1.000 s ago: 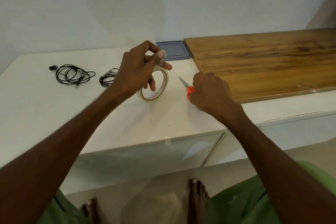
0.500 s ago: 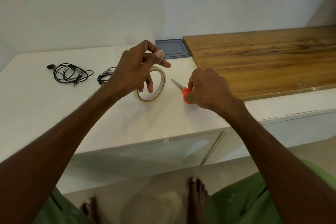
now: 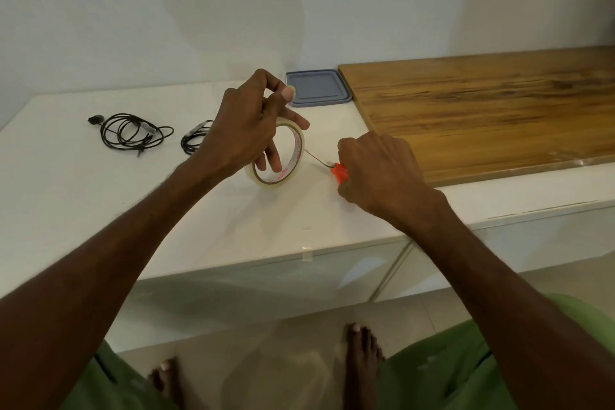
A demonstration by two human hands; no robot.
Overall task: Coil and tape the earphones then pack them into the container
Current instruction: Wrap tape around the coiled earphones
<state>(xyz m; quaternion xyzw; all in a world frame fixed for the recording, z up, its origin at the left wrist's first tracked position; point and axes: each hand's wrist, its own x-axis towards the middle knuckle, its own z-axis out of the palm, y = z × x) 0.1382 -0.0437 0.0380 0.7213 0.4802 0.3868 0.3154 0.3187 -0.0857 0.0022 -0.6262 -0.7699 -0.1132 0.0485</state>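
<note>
While two sets of earphones sit on the white counter (image 3: pixel 100 196) to the left, neither hand touches them: a loose black coil (image 3: pixel 131 134) lies well left, and a second, tighter bundle (image 3: pixel 193 143) sits just beside the left wrist, partly hidden by it.

Left hand (image 3: pixel 246 130) holds the tape roll (image 3: pixel 283 156) upright, on edge on or just above the counter. Two fingers are hooked down through the roll's core; thumb and forefinger are pinched together above the roll, with what looks like the free tape end between them, though that clear strip is hard to make out.

Right hand (image 3: pixel 376 173) is closed around the orange-handled scissors (image 3: pixel 336 170). Fingers are curled tight on the handles, mostly hiding them. Thin metal blades point left at the roll, tip just beside its rim; can't tell whether they touch or how far the blades are parted.

Grey-blue container lid (image 3: pixel 317 88) lies flat at the back of the counter, touching the edge of a wooden board (image 3: pixel 492 110) on the right. Small clear tape piece (image 3: pixel 307 253) is stuck on the counter's front edge.
</note>
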